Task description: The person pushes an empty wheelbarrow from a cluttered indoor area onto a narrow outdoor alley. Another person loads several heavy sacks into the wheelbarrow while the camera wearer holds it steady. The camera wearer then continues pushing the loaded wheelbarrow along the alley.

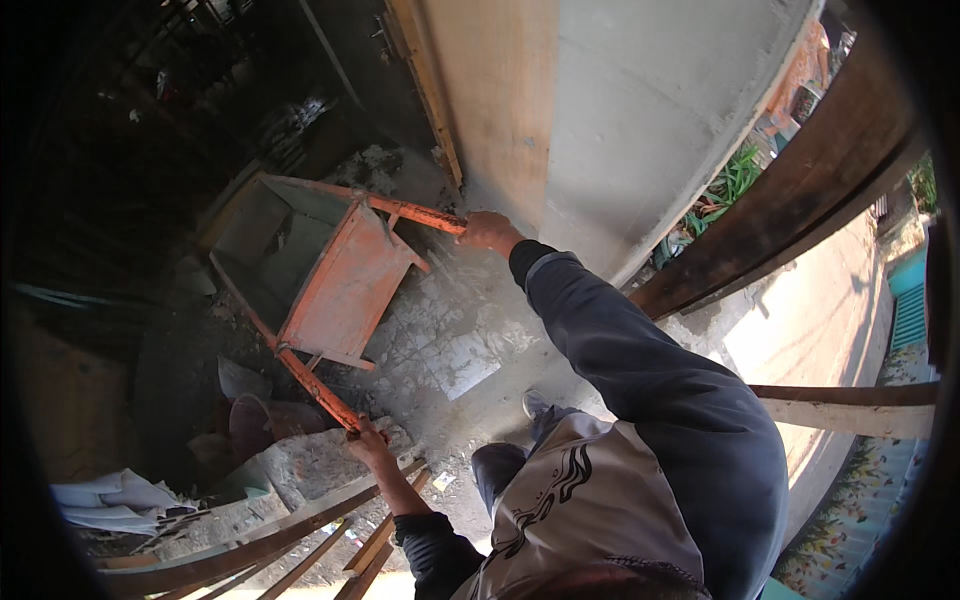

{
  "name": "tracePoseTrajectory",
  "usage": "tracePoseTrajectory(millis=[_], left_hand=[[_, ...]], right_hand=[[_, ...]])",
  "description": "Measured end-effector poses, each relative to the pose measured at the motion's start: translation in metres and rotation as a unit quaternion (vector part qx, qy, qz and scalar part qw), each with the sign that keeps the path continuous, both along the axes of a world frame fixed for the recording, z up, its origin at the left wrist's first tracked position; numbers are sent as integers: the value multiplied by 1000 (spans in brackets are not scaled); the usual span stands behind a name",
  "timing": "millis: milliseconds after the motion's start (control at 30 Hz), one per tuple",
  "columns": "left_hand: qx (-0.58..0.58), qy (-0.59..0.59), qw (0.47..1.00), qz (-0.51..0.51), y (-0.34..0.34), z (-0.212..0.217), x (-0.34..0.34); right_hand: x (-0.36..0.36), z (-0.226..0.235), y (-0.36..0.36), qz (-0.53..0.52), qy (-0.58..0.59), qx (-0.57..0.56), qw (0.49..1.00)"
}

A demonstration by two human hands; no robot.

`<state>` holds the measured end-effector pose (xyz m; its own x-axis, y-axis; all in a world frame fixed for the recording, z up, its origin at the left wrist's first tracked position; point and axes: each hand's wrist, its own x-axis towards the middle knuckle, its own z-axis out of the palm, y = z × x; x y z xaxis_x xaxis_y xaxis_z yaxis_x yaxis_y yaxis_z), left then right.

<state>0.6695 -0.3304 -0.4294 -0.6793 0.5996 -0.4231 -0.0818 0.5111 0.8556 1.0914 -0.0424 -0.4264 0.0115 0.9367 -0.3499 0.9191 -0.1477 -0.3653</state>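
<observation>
An orange wheelbarrow [345, 285] stands in front of me, its paint worn and dusty. Its grey tray [290, 235] looks mostly bare inside, with a small dark patch or scrap in it. My left hand [372, 444] is closed around the end of the left handle [322, 393]. Around the end of the right handle [425, 214], my right hand [488, 231] is closed too, with that arm stretched out. Short legs stick out below the tray's sloping near panel. The wheel is hidden from view.
A grey wall [640, 110] with a wooden door frame [430, 90] rises on the right. At the left lie a rubble ledge [320, 465], a dull reddish bucket [265, 425] and white sacks [120, 498]. Broken tiles [465, 375] cover the floor. Wooden beams [780, 240] cross behind me.
</observation>
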Motion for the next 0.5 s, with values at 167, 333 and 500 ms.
tracePoseTrajectory(millis=[167,333,500], left_hand=[[81,-100,992,17,18,-24,-18],[45,-45,998,-10,45,-24,18],[29,-62,996,59,58,22,51]], right_hand=[[-11,-5,33,7,50,-47,998],[39,-54,71,56,-14,122,991],[17,-37,104,14,72,-15,997]])
